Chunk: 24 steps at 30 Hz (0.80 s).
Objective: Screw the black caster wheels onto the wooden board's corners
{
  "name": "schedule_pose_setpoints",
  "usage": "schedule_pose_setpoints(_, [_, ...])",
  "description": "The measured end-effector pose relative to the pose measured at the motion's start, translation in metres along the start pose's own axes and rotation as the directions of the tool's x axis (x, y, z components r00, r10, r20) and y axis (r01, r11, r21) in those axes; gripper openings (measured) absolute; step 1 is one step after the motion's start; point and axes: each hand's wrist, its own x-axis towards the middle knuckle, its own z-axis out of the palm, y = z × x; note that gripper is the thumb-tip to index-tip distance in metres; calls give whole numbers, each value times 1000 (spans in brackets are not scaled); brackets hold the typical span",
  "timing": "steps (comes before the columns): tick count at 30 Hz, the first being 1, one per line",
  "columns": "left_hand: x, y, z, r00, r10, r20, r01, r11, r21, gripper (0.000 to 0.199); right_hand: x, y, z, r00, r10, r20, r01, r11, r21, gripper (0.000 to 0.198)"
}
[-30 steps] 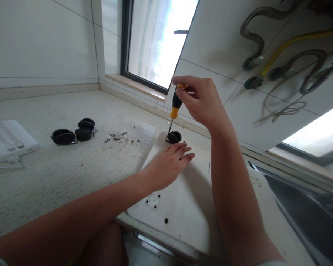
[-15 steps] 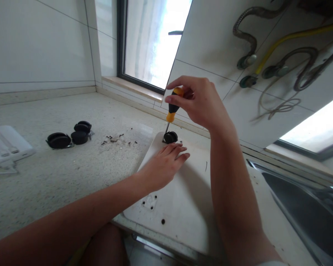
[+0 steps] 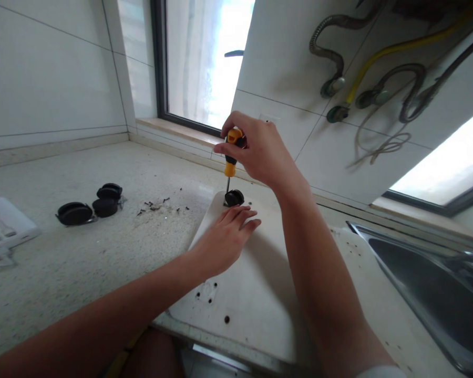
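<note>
My right hand point(image 3: 250, 144) is closed around the yellow and black handle of a screwdriver point(image 3: 230, 169). The screwdriver stands nearly upright, its shaft running down beside a black caster wheel point(image 3: 234, 198); the tip is hidden behind the wheel. That caster sits at the far corner of a white board point(image 3: 260, 273) with screw holes in it. My left hand point(image 3: 230, 233) lies on the board just in front of the caster, fingers stretched out. Whether its fingertips touch the caster base I cannot tell.
To the left on the speckled counter point(image 3: 114, 273) are three loose black casters point(image 3: 74, 213) and several small dark screws point(image 3: 150, 205). A white power bank point(image 3: 8, 223) with a cable lies at the far left. A metal sink point(image 3: 418, 273) is on the right, below wall hoses point(image 3: 335, 58).
The view has shifted slightly, so everything sits a little further left. My right hand has turned on the screwdriver handle, which now stands more upright. My left hand stays on the board.
</note>
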Motion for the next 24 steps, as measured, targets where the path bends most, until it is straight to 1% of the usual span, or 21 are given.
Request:
schedule_pose_setpoints(2, [0, 0, 0, 1000, 0, 4, 0, 1000, 7, 48, 0, 0, -1, 997, -39, 72, 36, 998, 54, 17])
schedule_pose_setpoints(4, [0, 0, -1, 1000, -3, 7, 3, 1000, 11, 48, -1, 2, -4, 980, -104, 167, 80, 986, 145, 25])
schedule_pose_setpoints(5, [1, 0, -1, 1000, -4, 7, 4, 1000, 11, 48, -1, 4, -5, 973, -125, 193, 92, 981, 173, 31])
schedule_pose_setpoints(7, [1, 0, -1, 1000, 2, 3, -2, 1000, 11, 48, -1, 5, -6, 978, -108, 179, 81, 985, 150, 33])
schedule_pose_setpoints(10, [0, 0, 0, 1000, 1, -7, -1, 1000, 10, 48, 0, 4, 1, 997, -8, 72, 7, 1000, 15, 29])
schedule_pose_setpoints(12, [0, 0, 0, 1000, -8, -11, 8, 1000, 7, 48, 0, 2, 6, 998, 38, 43, -37, 999, -27, 30])
schedule_pose_setpoints(14, [0, 0, 0, 1000, -11, -6, 11, 1000, 6, 48, 0, 2, 7, 997, 11, 79, -12, 1000, 12, 29])
schedule_pose_setpoints(17, [0, 0, -1, 1000, -8, 13, 8, 1000, 10, 47, -1, 6, 1, 972, -121, 201, 87, 982, 168, 40])
schedule_pose_setpoints(19, [1, 0, -2, 1000, -5, 21, 5, 1000, 9, 46, -2, 9, -5, 961, -149, 232, 102, 973, 207, 41])
schedule_pose_setpoints(22, [1, 0, -1, 1000, -5, 22, 5, 1000, 3, 47, -2, 8, -7, 979, -94, 179, 74, 991, 112, 27])
schedule_pose_setpoints(24, [1, 0, -1, 1000, -13, 20, 13, 1000, -2, 48, -2, 6, -5, 988, -57, 146, 52, 998, 36, 25])
